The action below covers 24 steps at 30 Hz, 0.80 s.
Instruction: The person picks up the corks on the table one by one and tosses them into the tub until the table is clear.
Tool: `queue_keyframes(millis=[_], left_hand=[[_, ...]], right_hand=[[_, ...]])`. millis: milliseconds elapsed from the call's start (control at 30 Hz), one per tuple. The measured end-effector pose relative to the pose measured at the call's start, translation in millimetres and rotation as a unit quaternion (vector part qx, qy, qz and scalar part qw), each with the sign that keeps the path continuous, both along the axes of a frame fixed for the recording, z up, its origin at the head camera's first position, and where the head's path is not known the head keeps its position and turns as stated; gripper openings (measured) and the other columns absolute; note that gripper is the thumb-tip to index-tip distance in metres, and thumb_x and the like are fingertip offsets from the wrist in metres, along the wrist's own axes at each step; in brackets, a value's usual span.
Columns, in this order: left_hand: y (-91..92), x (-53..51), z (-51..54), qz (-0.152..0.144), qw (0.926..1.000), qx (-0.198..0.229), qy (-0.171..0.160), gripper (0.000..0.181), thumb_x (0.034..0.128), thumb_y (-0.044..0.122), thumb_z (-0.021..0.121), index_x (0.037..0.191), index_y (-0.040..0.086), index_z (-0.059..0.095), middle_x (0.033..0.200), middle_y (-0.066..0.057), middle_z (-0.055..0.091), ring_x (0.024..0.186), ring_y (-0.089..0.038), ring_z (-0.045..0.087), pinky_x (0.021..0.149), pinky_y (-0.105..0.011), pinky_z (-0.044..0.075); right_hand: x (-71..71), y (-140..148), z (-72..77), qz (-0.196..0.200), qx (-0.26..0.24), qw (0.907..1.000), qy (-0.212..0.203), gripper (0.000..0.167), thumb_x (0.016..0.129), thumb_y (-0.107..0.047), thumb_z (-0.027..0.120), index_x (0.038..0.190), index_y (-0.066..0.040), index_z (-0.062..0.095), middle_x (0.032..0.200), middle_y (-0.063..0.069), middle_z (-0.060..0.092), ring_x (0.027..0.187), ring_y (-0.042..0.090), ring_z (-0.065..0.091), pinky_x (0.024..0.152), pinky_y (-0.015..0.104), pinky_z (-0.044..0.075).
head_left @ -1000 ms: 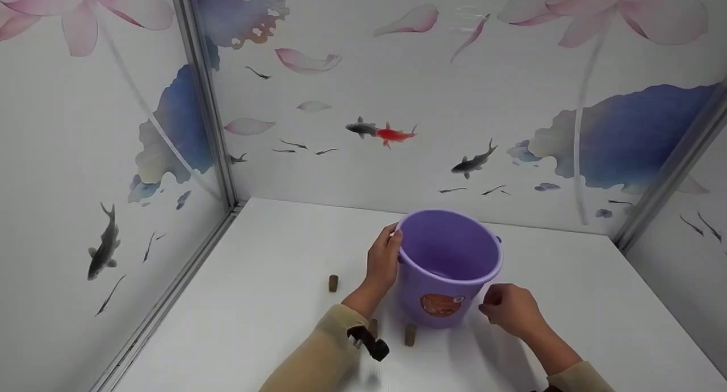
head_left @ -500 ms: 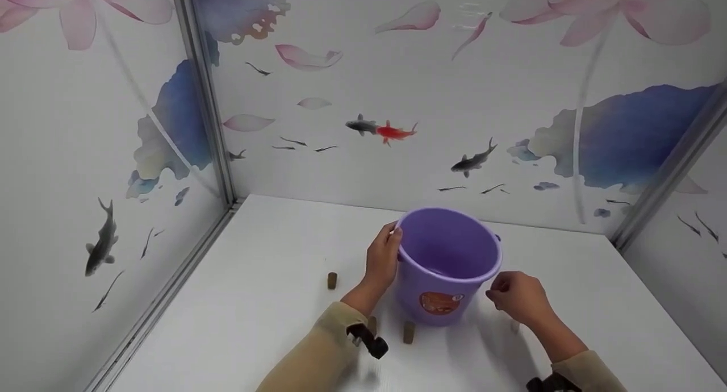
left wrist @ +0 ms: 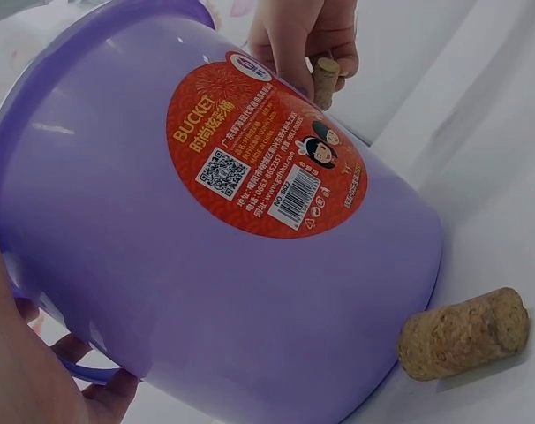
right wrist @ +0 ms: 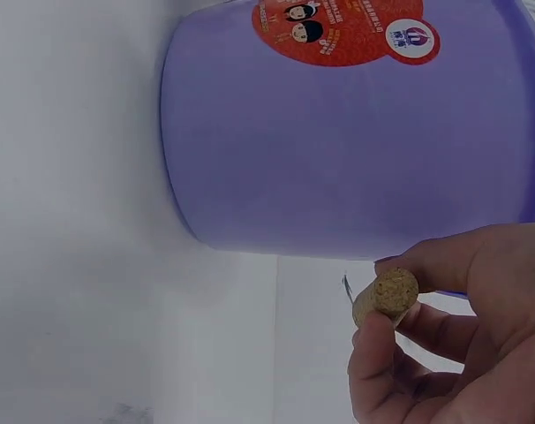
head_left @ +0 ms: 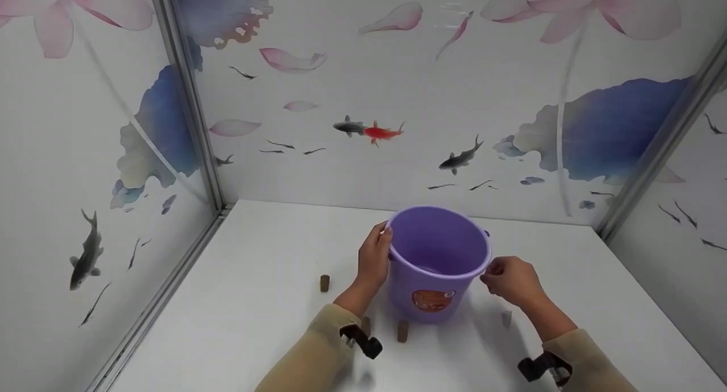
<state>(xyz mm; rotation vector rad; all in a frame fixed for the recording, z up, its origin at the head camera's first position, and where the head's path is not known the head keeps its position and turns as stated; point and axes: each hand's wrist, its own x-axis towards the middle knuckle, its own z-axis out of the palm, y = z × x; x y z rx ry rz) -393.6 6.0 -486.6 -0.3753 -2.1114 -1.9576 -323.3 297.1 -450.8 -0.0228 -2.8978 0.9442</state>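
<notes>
A purple bucket with a red label stands upright on the white table, its mouth facing up. My left hand grips it at the left side just below the rim; the left wrist view shows fingers at the bucket's handle. My right hand is at the bucket's right side, just below rim height. Between thumb and fingers it pinches a cork, also visible in the left wrist view. Near the bucket's base lies another cork, apart from both hands.
On the table, one cork stands left of the bucket and another in front. A third is partly hidden behind my left wrist. Printed panels wall the table at back and sides.
My right hand has risen along the bucket's right side toward the rim, the cork still pinched. The left hand keeps its grip on the bucket. The head view has shifted slightly.
</notes>
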Motion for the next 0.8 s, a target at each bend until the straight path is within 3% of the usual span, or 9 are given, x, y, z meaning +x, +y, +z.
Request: queue_keyframes(millis=[433, 800], left_hand=[[2.1, 2.2, -0.8, 0.009, 0.9999, 0.001, -0.008, 0.042, 0.1130, 0.036, 0.045, 0.143, 0.014, 0.065, 0.118, -0.020, 0.071, 0.085, -0.010, 0.057, 0.078, -0.029, 0.049], [3.3, 3.3, 1.1, 0.007, 1.0000, 0.000, -0.006, 0.042, 0.1121, 0.037, 0.046, 0.142, 0.014, 0.065, 0.118, -0.015, 0.073, 0.087, -0.010, 0.059, 0.078, -0.028, 0.050]], right_hand=[[-13.7, 4.6, 9.0, -0.008, 0.020, 0.9989, 0.041, 0.015, 0.093, -0.018, 0.071, 0.087, -0.004, 0.073, 0.070, 0.003, 0.071, 0.064, 0.015, 0.062, 0.059, 0.031, 0.046], [-18.1, 14.9, 17.4, -0.012, 0.027, 0.9992, 0.028, 0.020, 0.095, -0.020, 0.069, 0.092, -0.001, 0.075, 0.073, 0.004, 0.072, 0.068, 0.018, 0.065, 0.062, 0.032, 0.048]])
